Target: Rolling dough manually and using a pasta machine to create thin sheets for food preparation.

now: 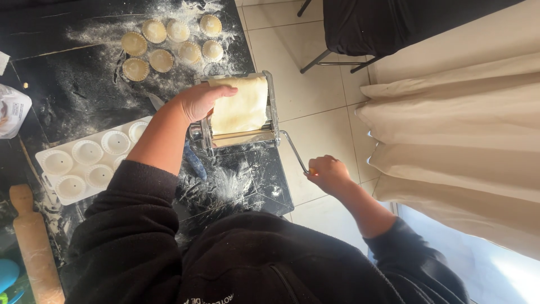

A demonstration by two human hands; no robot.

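- The person's black sleeves and hooded top fill the lower edge, nearest the camera.
- The right hand point(329, 173) is clenched on the end of the metal crank point(294, 151); its fingers hide the handle knob.
- The left hand point(199, 101) rests open on the top edge of the dough sheet point(241, 106), fingertips touching it, not closed around it.
- The dough sheet lies draped over the pasta machine point(236, 121), which stands at the edge of the dark, floured table point(67, 95).
- A white mould tray point(84, 160) with round cups sits left of the forearm; the cups look dusted with flour, and the arm covers part of the tray.
- Eight round filled dough pieces point(169, 45) lie on flour beyond the machine.
- A wooden rolling pin point(34, 242) is cut off at the bottom left.
- A bag point(11, 110) is cut off at the left edge; its contents cannot be made out.
- A knife point(188, 152) lies partly under the arm.
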